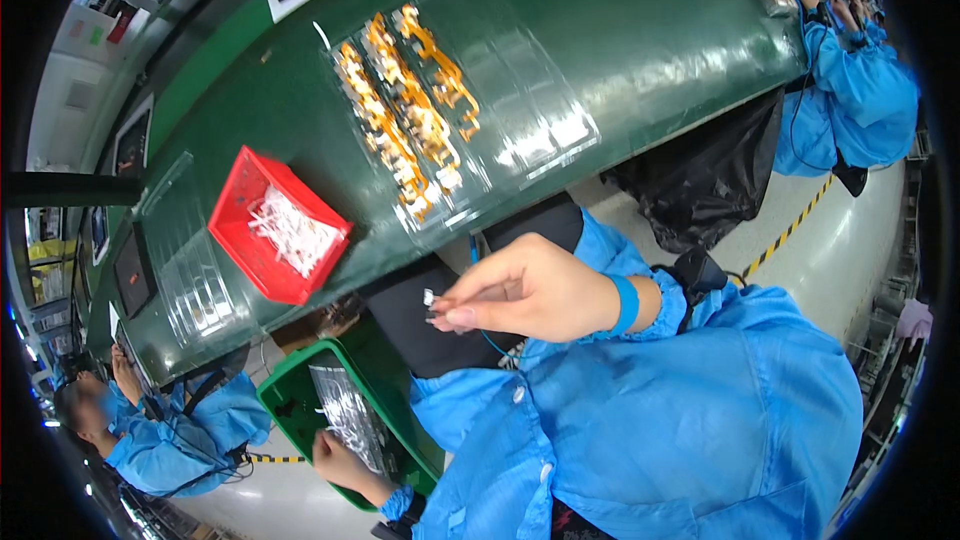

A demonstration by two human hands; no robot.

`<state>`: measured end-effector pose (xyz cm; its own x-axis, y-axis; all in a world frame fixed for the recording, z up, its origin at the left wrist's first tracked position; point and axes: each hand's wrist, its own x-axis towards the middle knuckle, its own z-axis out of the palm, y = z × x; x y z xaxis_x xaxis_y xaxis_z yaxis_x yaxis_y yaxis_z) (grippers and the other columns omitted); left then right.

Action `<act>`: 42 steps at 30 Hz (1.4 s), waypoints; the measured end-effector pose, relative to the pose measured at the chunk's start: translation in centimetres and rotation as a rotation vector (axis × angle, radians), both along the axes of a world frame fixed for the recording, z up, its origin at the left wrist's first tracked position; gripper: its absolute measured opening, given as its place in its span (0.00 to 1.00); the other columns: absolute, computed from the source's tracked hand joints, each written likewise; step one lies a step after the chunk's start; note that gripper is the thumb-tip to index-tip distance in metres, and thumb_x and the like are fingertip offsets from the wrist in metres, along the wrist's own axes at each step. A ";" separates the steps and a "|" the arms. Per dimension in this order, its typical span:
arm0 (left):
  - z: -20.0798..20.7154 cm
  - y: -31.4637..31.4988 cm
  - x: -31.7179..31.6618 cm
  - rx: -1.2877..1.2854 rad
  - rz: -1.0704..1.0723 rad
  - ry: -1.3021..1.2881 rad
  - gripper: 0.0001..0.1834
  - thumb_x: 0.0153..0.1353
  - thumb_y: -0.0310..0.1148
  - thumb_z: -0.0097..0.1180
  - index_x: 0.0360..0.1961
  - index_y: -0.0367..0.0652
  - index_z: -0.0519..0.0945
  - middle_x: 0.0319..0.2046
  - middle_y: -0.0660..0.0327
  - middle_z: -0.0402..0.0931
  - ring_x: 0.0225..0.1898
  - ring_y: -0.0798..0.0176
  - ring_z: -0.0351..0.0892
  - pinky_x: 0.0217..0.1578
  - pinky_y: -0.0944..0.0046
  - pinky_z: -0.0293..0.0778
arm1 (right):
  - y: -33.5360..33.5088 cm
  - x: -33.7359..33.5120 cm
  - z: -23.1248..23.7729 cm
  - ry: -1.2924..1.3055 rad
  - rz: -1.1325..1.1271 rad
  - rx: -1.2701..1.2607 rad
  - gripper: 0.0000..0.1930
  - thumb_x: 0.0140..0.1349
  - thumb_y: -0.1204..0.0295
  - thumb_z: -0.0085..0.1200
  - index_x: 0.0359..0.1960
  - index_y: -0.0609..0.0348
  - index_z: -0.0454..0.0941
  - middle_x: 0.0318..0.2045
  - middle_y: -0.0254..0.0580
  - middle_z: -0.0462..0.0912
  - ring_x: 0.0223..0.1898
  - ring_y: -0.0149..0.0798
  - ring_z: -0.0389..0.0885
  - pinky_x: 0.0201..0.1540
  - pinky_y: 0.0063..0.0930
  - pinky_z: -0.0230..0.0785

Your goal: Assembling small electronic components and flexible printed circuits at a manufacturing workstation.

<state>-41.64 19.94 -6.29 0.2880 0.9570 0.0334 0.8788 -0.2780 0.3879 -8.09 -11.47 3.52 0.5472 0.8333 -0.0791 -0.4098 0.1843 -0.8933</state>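
Observation:
My right hand [535, 290], with a blue band at the wrist, is raised above my lap in front of the table edge. Its thumb and fingers pinch a small white-and-silver piece [429, 296] at their tips; its exact kind is too small to tell. Lower and to the left, my left hand [340, 462] is over the near side of a green bin [290, 427]. Its fingers are curled together, and what they hold, if anything, does not show. Inside the bin lies a clear plastic sheet or tray [345, 405] with shiny white bits.
On the green table [640, 30], a clear tray [560, 125] carries rows of orange flexible circuit strips [385, 105]. A red bin [235, 210] of white slips stands near the edge. A black bag [700, 180] hangs at right. Co-workers sit at both ends.

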 end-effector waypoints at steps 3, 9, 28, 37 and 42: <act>-4.6 3.2 -8.0 -0.123 0.220 0.599 0.23 0.54 0.43 0.67 0.34 0.27 0.82 0.30 0.39 0.81 0.32 0.41 0.82 0.35 0.51 0.76 | 0.0 0.4 -0.1 0.153 -0.060 0.038 0.11 0.65 0.77 0.57 0.46 0.74 0.80 0.40 0.47 0.85 0.43 0.31 0.83 0.50 0.24 0.76; 3.9 -0.5 1.5 0.223 0.167 0.410 0.21 0.64 0.43 0.58 0.27 0.31 0.77 0.23 0.44 0.75 0.20 0.54 0.71 0.24 0.52 0.65 | -1.8 1.6 -1.0 0.203 -0.135 0.059 0.11 0.64 0.79 0.58 0.46 0.74 0.79 0.39 0.50 0.85 0.43 0.40 0.85 0.47 0.27 0.80; 13.8 -16.4 27.2 -1.680 -0.462 -0.995 0.17 0.67 0.28 0.53 0.54 0.30 0.72 0.40 0.53 0.79 0.37 0.63 0.83 0.36 0.71 0.81 | -5.2 3.5 3.2 0.230 -0.411 0.074 0.05 0.61 0.82 0.59 0.37 0.71 0.78 0.34 0.51 0.84 0.36 0.44 0.87 0.35 0.30 0.82; 20.8 -13.0 36.7 -1.109 -0.852 -0.677 0.10 0.62 0.20 0.58 0.45 0.29 0.79 0.32 0.55 0.82 0.31 0.66 0.84 0.33 0.71 0.82 | -5.0 7.1 1.8 0.122 -0.521 0.183 0.11 0.64 0.77 0.58 0.46 0.71 0.78 0.39 0.47 0.85 0.42 0.37 0.85 0.45 0.26 0.79; 24.7 -9.9 49.0 -0.818 -1.045 -0.580 0.12 0.65 0.23 0.56 0.48 0.28 0.78 0.37 0.54 0.82 0.33 0.66 0.83 0.35 0.71 0.81 | -5.7 10.0 -1.0 -0.407 -0.727 -0.170 0.17 0.63 0.71 0.60 0.51 0.65 0.77 0.43 0.48 0.84 0.46 0.44 0.84 0.50 0.33 0.77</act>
